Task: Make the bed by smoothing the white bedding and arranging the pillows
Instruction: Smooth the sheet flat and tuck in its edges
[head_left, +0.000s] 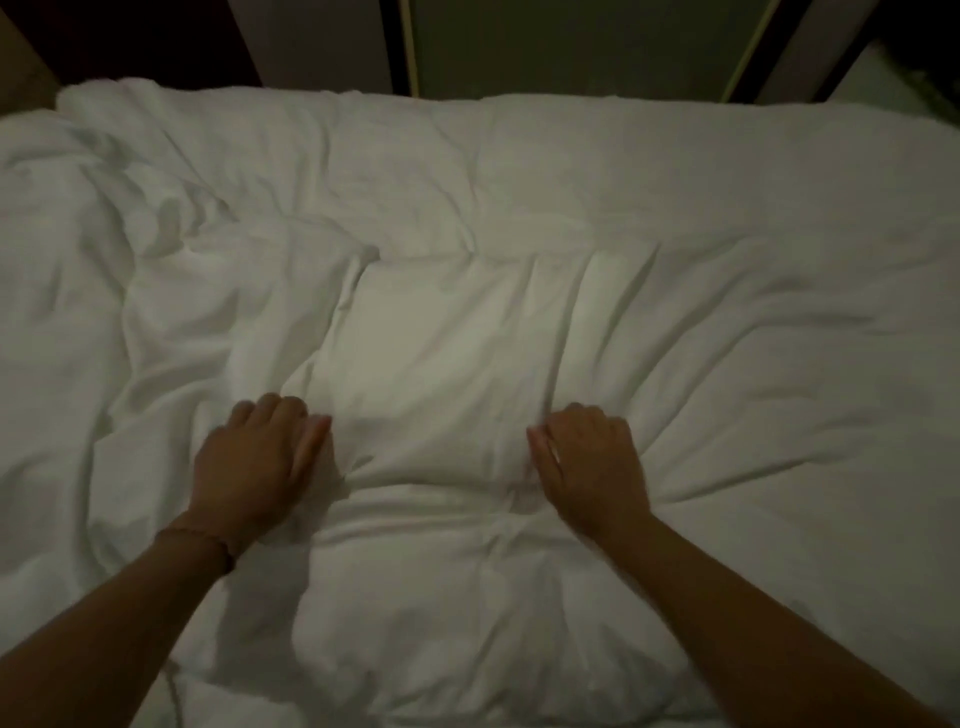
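The bed (779, 171) fills almost the whole view, and a white duvet (467, 338) lies directly on it and covers it from the near edge to the far edge. The duvet is flatter on the right side, while on the left side it is bunched into deep folds (104, 249). Both hands, the left hand (260, 457) and the right hand (592, 462), rest on the duvet near the middle, and creases spread out from them.
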